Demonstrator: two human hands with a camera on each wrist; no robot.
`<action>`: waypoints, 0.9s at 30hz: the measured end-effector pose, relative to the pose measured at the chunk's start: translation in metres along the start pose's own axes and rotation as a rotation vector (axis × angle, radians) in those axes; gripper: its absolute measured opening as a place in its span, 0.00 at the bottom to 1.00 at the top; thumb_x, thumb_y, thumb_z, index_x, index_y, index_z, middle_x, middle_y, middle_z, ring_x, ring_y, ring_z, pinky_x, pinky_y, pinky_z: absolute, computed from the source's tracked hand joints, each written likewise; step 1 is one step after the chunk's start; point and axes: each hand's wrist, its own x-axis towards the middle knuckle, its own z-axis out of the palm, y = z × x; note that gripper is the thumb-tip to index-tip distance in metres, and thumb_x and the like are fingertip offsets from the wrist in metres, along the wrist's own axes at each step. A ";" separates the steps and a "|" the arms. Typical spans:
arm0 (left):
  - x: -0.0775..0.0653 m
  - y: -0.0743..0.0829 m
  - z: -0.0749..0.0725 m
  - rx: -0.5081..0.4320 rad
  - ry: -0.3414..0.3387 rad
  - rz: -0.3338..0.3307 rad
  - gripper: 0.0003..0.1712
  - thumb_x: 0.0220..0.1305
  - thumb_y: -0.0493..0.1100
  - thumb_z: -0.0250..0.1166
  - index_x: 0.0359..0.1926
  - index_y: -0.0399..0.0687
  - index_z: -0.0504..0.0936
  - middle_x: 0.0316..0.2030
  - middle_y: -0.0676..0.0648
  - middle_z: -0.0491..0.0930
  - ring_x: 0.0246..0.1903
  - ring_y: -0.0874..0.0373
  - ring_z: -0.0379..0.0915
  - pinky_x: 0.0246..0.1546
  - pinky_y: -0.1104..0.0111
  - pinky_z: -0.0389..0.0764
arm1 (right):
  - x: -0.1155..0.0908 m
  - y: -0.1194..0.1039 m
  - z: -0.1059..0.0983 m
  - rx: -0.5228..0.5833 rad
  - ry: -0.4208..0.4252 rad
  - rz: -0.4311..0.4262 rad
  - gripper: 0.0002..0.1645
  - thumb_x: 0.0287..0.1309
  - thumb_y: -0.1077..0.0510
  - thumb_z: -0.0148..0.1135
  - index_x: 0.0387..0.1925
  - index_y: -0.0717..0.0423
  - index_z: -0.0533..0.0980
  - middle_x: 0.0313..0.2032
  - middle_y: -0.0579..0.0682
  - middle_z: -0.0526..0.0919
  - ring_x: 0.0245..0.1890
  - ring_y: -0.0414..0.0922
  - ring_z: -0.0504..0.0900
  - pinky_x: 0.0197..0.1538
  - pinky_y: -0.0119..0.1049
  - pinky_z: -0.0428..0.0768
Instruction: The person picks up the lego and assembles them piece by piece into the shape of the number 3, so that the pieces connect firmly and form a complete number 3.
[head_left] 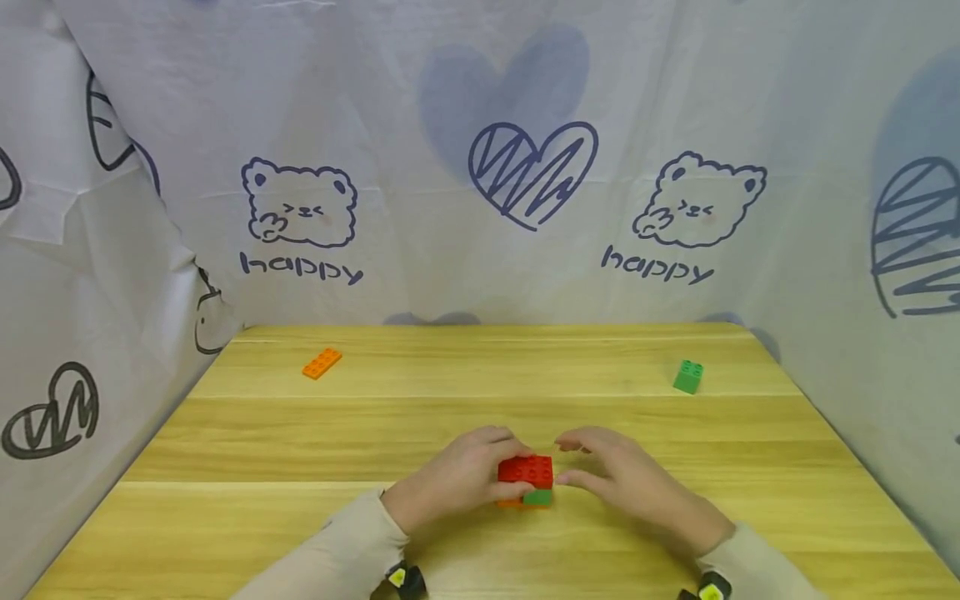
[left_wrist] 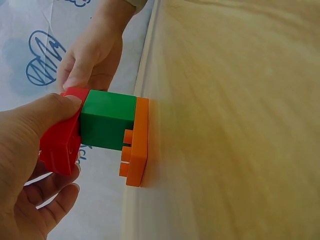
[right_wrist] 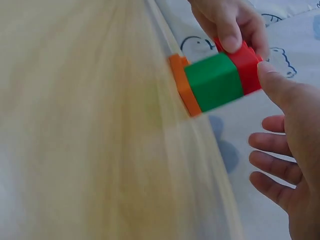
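Note:
A stack of toy building bricks stands near the front middle of the table. At its bottom is a flat orange brick (left_wrist: 140, 145), with a green brick (left_wrist: 107, 120) on one end of it. On top lies a red brick (head_left: 534, 471), which overhangs the orange studs beside the green brick. My left hand (head_left: 468, 471) grips the red brick between thumb and fingers from the left. Across from it my right hand (head_left: 630, 479) holds nothing; its thumb tip is right at the red brick's end, and its other fingers are spread and loosely bent.
Another flat orange brick (head_left: 322, 363) lies at the back left of the wooden table (head_left: 375, 417). A second green brick (head_left: 688, 377) sits at the back right. A white cloth (head_left: 450, 275) with printed hearts and bears hangs behind the table and along its sides.

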 end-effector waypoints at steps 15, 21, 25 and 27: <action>-0.001 -0.001 0.001 0.066 0.071 0.049 0.23 0.59 0.56 0.71 0.49 0.47 0.85 0.39 0.53 0.80 0.36 0.65 0.73 0.36 0.80 0.74 | 0.005 0.032 -0.032 -0.175 0.166 0.106 0.35 0.64 0.34 0.57 0.60 0.55 0.74 0.57 0.54 0.78 0.60 0.55 0.73 0.61 0.56 0.69; -0.001 -0.003 0.001 0.090 0.089 0.075 0.23 0.58 0.56 0.71 0.49 0.47 0.85 0.38 0.53 0.80 0.36 0.64 0.74 0.37 0.76 0.75 | 0.006 0.047 -0.042 -0.203 0.194 0.120 0.35 0.65 0.38 0.58 0.62 0.59 0.73 0.58 0.58 0.76 0.60 0.58 0.71 0.62 0.57 0.67; -0.001 -0.004 0.002 0.094 0.099 0.090 0.23 0.58 0.56 0.71 0.48 0.47 0.86 0.38 0.54 0.80 0.37 0.63 0.74 0.38 0.75 0.75 | 0.005 0.060 -0.051 -0.231 0.210 0.152 0.35 0.67 0.39 0.56 0.62 0.61 0.71 0.59 0.61 0.75 0.60 0.61 0.70 0.62 0.59 0.65; -0.001 -0.004 0.002 0.096 0.105 0.097 0.23 0.58 0.56 0.71 0.48 0.47 0.86 0.38 0.54 0.81 0.37 0.63 0.74 0.39 0.74 0.76 | 0.004 0.067 -0.056 -0.248 0.220 0.162 0.35 0.67 0.40 0.56 0.62 0.62 0.71 0.59 0.63 0.75 0.60 0.62 0.70 0.61 0.60 0.65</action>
